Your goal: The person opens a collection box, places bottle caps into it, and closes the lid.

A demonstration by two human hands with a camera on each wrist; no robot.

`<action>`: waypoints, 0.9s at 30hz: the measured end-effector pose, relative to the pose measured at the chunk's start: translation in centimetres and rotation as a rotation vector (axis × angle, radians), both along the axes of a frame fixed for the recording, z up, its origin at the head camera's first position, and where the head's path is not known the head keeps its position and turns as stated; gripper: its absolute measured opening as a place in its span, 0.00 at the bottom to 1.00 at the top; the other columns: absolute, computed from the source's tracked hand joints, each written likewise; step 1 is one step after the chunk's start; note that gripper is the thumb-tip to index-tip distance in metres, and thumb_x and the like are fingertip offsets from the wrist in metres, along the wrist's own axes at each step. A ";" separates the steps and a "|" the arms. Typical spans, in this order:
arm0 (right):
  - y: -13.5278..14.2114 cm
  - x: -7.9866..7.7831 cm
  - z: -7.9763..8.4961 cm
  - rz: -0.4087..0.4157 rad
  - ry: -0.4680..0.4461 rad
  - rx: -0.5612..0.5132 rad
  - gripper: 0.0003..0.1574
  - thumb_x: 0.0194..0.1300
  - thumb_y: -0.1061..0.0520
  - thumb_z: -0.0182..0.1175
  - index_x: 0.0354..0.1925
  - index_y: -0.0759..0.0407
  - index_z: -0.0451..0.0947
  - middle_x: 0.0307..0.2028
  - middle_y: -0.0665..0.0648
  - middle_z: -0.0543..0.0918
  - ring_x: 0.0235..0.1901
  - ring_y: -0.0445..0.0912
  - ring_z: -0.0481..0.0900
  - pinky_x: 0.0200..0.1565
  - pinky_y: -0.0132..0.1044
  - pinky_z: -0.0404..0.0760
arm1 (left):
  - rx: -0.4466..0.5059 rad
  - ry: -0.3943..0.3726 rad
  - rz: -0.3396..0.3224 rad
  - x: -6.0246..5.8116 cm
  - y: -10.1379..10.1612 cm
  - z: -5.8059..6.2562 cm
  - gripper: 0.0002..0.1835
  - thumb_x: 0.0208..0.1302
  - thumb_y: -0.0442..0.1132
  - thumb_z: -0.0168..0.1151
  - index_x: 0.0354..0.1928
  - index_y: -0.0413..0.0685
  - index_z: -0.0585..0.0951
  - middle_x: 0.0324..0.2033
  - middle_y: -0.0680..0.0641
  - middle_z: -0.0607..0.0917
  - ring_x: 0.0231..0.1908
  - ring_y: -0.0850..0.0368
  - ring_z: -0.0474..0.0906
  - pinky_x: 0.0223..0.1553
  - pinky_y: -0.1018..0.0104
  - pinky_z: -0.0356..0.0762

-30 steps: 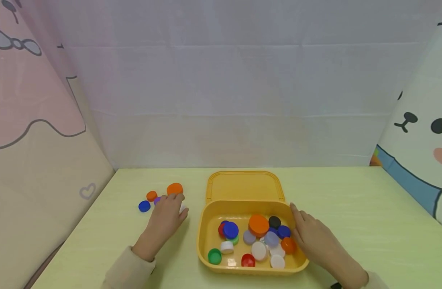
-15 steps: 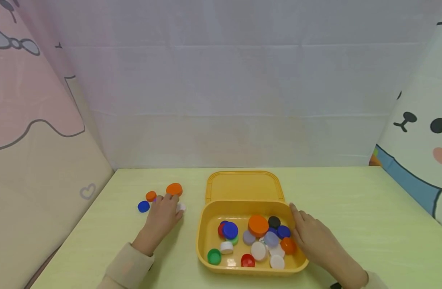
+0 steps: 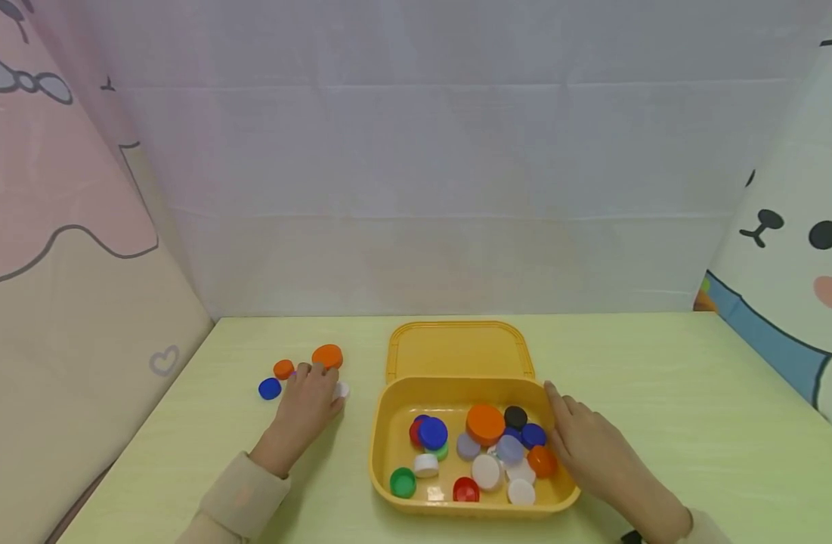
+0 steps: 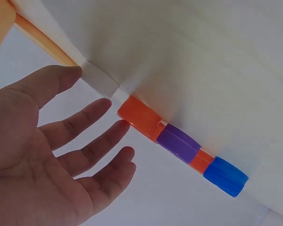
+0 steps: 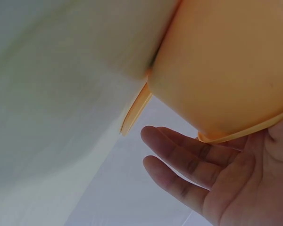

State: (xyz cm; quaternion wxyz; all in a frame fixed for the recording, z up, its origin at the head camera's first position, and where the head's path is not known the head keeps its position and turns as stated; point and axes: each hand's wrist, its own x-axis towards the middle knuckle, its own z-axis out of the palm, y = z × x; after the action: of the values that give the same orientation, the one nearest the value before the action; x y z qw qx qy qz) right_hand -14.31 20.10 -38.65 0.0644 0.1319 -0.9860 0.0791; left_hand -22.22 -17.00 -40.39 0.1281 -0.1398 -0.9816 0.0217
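My left hand is over the loose bottle caps at the table's left, fingers spread in the left wrist view. Its thumb and index finger are on either side of a white cap, partly hidden by the hand in the head view. A large orange cap sits right at the fingertips. Beyond it in the left wrist view are a purple cap, a small orange cap and a blue cap. My right hand rests with extended fingers along the right rim of the yellow box.
Inside the box lie several caps, among them a large orange cap, a green cap and a red cap. Behind the box lies its yellow lid. A pale cloth hangs at the table's back edge.
My left hand has shifted slightly left and closer around the white cap, covering more of the purple one. The right hand stays at the box rim.
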 end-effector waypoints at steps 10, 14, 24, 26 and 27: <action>0.0 -0.1 0.0 0.006 0.035 -0.002 0.33 0.61 0.57 0.52 0.62 0.71 0.60 0.44 0.64 0.78 0.39 0.54 0.78 0.43 0.49 0.78 | -0.027 -0.016 -0.001 -0.2 0.0 -0.2 0.17 0.51 0.45 0.66 0.35 0.38 0.77 0.33 0.40 0.75 0.38 0.41 0.70 0.38 0.53 0.73; -0.1 -0.1 0.1 0.004 0.019 0.004 0.34 0.62 0.56 0.52 0.62 0.71 0.60 0.43 0.63 0.78 0.38 0.52 0.78 0.42 0.48 0.78 | -0.027 -0.013 0.002 -0.2 -0.1 -0.3 0.18 0.51 0.46 0.66 0.35 0.38 0.77 0.33 0.40 0.75 0.38 0.41 0.70 0.38 0.53 0.73; -0.1 -0.1 0.2 0.001 -0.010 0.009 0.34 0.62 0.56 0.52 0.62 0.71 0.59 0.42 0.62 0.78 0.36 0.51 0.77 0.42 0.47 0.78 | -0.017 0.038 -0.027 -0.1 -0.2 -0.4 0.20 0.49 0.48 0.67 0.31 0.37 0.74 0.28 0.42 0.73 0.32 0.44 0.69 0.32 0.56 0.71; 0.0 -0.1 0.2 0.004 0.001 0.007 0.34 0.62 0.56 0.52 0.62 0.71 0.60 0.42 0.62 0.78 0.35 0.50 0.77 0.41 0.47 0.78 | -0.014 0.057 -0.034 0.0 -0.2 -0.4 0.20 0.48 0.48 0.68 0.31 0.37 0.74 0.28 0.42 0.73 0.31 0.44 0.69 0.31 0.56 0.71; 0.0 -0.1 0.1 0.006 0.005 0.007 0.34 0.62 0.56 0.52 0.62 0.71 0.60 0.42 0.62 0.78 0.35 0.50 0.77 0.41 0.47 0.78 | -0.013 0.063 -0.035 0.0 -0.1 -0.3 0.21 0.48 0.48 0.68 0.31 0.37 0.74 0.28 0.42 0.73 0.31 0.44 0.69 0.30 0.56 0.71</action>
State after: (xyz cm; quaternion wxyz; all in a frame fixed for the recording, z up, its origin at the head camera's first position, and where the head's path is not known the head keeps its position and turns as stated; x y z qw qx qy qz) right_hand -14.42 20.07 -38.51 0.0663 0.1352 -0.9857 0.0756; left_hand -22.21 -17.13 -40.71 0.1583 -0.1572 -0.9743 0.0302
